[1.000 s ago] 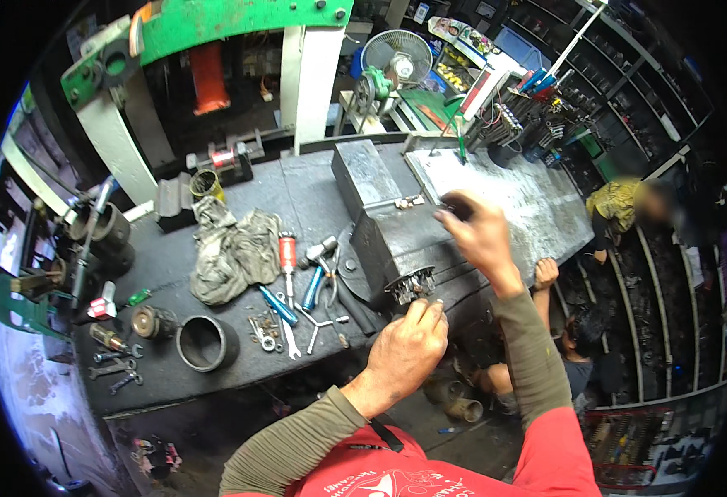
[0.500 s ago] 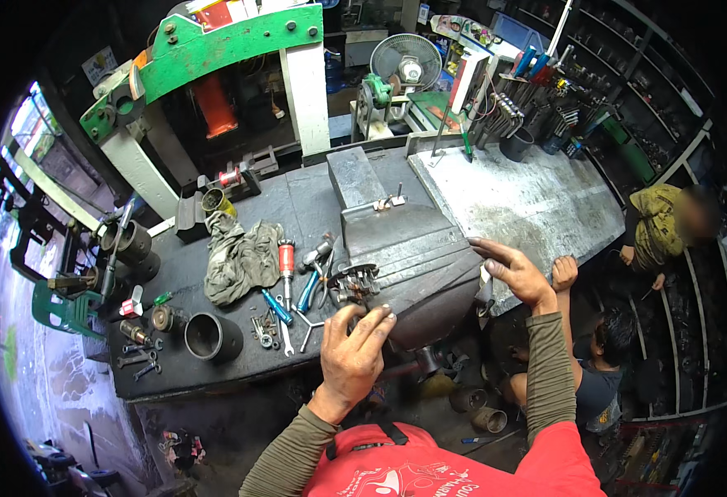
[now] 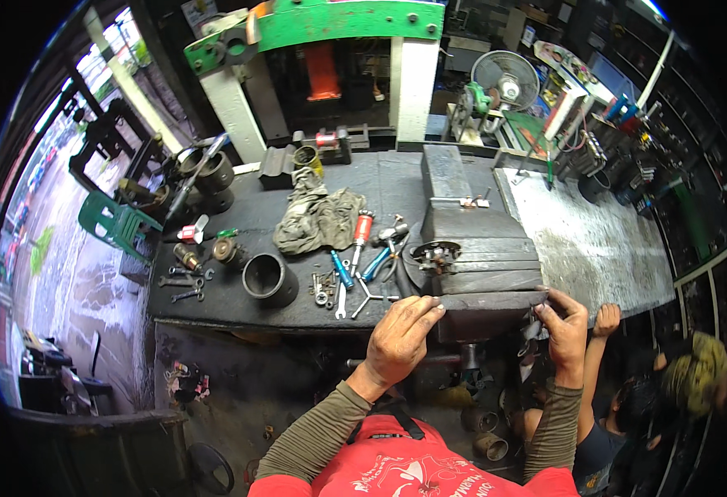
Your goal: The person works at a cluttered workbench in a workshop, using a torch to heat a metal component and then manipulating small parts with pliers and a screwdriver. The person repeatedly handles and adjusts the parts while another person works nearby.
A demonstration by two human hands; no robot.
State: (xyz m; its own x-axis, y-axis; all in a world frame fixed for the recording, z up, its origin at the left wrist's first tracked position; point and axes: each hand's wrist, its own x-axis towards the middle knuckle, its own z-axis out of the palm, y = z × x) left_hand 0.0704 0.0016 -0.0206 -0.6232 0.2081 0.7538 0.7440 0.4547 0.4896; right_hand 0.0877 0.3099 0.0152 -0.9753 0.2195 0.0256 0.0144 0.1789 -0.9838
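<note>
A big dark steel bench vise (image 3: 471, 224) stands on the bench, a round metal assembly (image 3: 434, 258) with small parts at the left of its top. My left hand (image 3: 397, 340) has its fingers bent and close together on the vise's front left edge. My right hand (image 3: 562, 331) is at the front right corner, fingertips curled there by a small dark piece I cannot make out. Left of the vise lie a red-handled tool (image 3: 362, 229), blue-handled tools (image 3: 340, 267), a wrench (image 3: 340, 302), a crumpled rag (image 3: 318, 219) and an open metal cylinder (image 3: 270, 280).
A worn steel plate (image 3: 604, 248) covers the bench's right part. A co-worker's hand (image 3: 605, 321) grips its front edge; two people crouch at the lower right, one in yellow (image 3: 695, 373). A fan (image 3: 504, 79), green frame (image 3: 322, 25) and green chair (image 3: 107, 219) stand around.
My right hand came down from above the vise to its front right corner. My left hand left the round assembly for the front edge. The assembly now faces upward. The view shifted.
</note>
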